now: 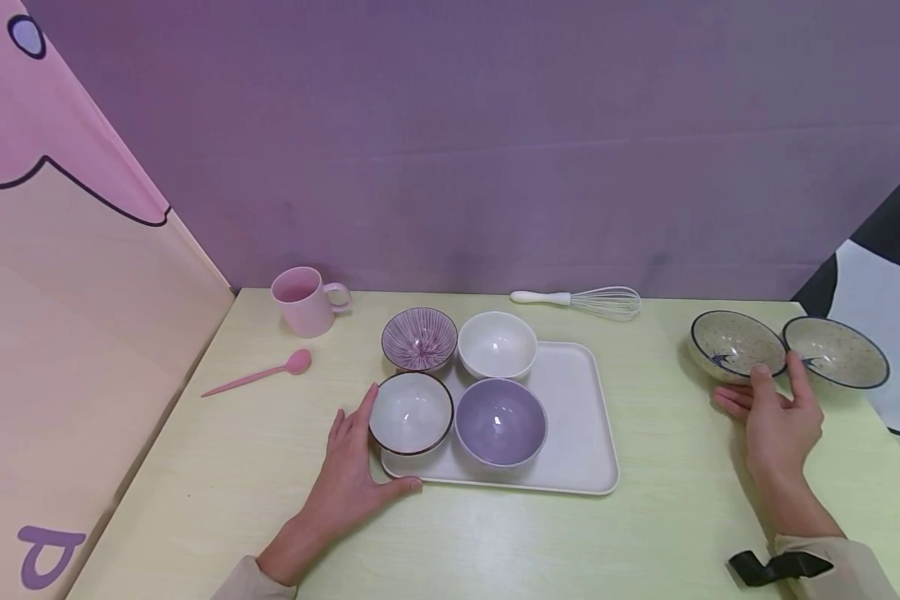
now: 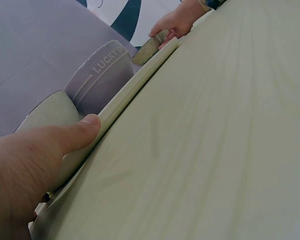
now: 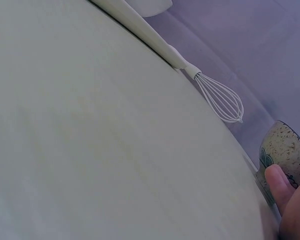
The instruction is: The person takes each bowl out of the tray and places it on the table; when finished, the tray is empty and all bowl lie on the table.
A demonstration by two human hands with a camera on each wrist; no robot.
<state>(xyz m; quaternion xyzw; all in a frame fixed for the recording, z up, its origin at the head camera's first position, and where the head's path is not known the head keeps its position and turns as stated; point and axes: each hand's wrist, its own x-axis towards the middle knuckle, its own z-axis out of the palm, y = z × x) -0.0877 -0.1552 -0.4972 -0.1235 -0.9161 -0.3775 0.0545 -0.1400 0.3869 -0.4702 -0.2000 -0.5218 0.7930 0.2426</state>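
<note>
My left hand (image 1: pixel 352 475) lies around the left side of a white bowl with a brown rim (image 1: pixel 411 414). Its fingers run along the bowl's side, and the thumb stretches along the tray's front edge. Beside that bowl is a purple bowl (image 1: pixel 501 422), lettered on its outside in the left wrist view; behind them are a striped bowl (image 1: pixel 419 338) and a white bowl (image 1: pixel 497 345). At far right my right hand (image 1: pixel 783 425) holds a speckled bowl (image 1: pixel 737 343) by its near side, with some fingers beneath the rim. Another speckled bowl (image 1: pixel 836 352) adjoins it.
A white tray (image 1: pixel 577 417) lies under the bowls at mid-table. Behind it a white whisk (image 1: pixel 581 300) lies along the table's back edge. On the left are a pink mug (image 1: pixel 307 302) and a pink spoon (image 1: pixel 266 373). A purple backdrop (image 1: pixel 495 150) rises behind the table.
</note>
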